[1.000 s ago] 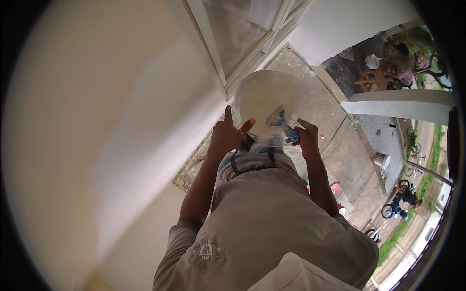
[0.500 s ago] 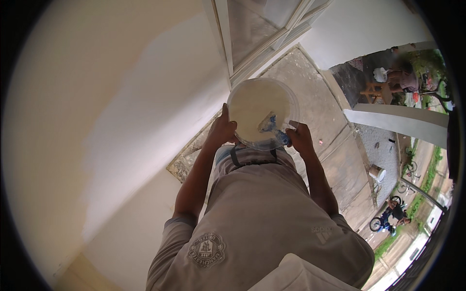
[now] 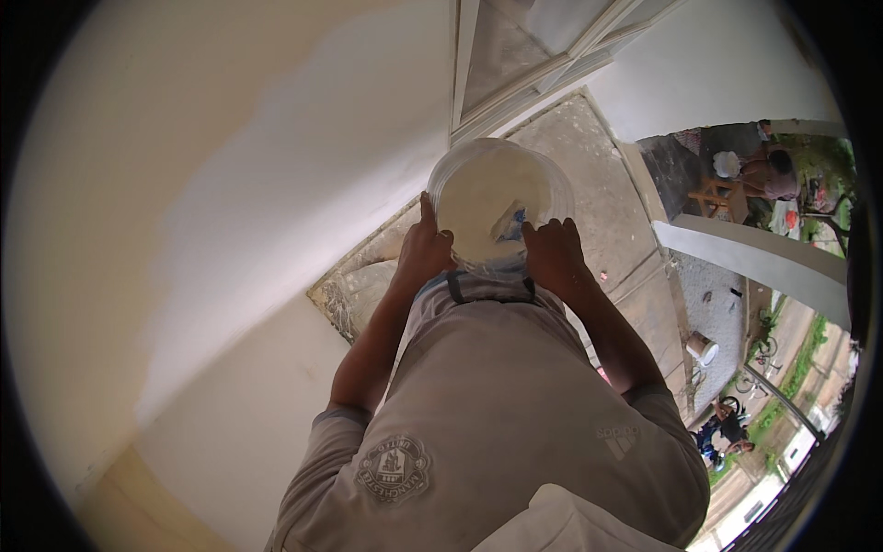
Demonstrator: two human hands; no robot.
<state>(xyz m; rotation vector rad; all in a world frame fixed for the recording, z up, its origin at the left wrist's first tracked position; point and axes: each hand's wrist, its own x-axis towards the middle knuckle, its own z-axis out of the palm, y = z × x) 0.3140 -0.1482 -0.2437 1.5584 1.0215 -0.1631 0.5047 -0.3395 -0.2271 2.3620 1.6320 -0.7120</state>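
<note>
A round, translucent plastic tub [image 3: 445, 170] holds a smooth cream-coloured paste [image 3: 483, 198] in front of my waist. At the tub's left side, my left hand [image 3: 425, 248] is closed round its rim, with the thumb side along the wall. My right hand [image 3: 556, 258] is over the right side of the tub, wrapped round the handle of a blue putty knife [image 3: 511, 224]. The knife's flared, paste-smeared head lies at the surface of the paste. Most of its handle is hidden under my fingers.
The wall [image 3: 276, 184] on my left bears a broad white patch over cream. A window frame [image 3: 543, 83] is ahead. To the right lie a concrete floor [image 3: 589, 166], a white ledge [image 3: 754, 253], a bucket [image 3: 703, 348], a motorbike [image 3: 706, 440] and another person [image 3: 771, 175] beside a wooden stool [image 3: 722, 200].
My right hand has moved up and leftward over the tub, covering more of the putty knife's handle. The left hand still holds the tub. The whole view has shifted slightly.
</note>
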